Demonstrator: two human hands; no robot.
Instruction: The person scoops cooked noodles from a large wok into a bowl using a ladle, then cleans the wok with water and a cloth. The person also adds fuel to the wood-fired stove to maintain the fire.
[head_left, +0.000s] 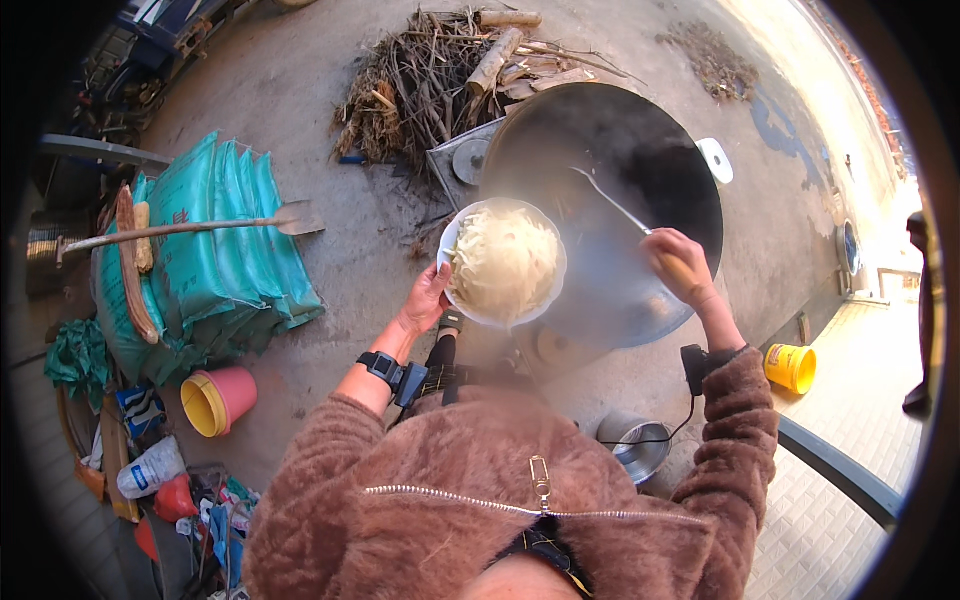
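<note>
My left hand (427, 300) grips the left rim of a white bowl (445, 244) heaped with pale, thin-cut strips of food (506, 262). The bowl is held up beside a large dark wok (675, 165) and overlaps its lower left edge in the view. In my right hand (679, 262) is the wooden handle of a metal cooking utensil (611, 199), which reaches over the wok. Steam blurs the wok's contents and the utensil's far end, so its shape is hard to tell.
Sticks and split logs (491, 64) lie beyond the wok. Stacked green sacks (195, 247) with a shovel (296, 219) across them stand at left, near a pink and yellow bucket (225, 397). A metal pot (637, 442) and a yellow bucket (791, 367) are at right.
</note>
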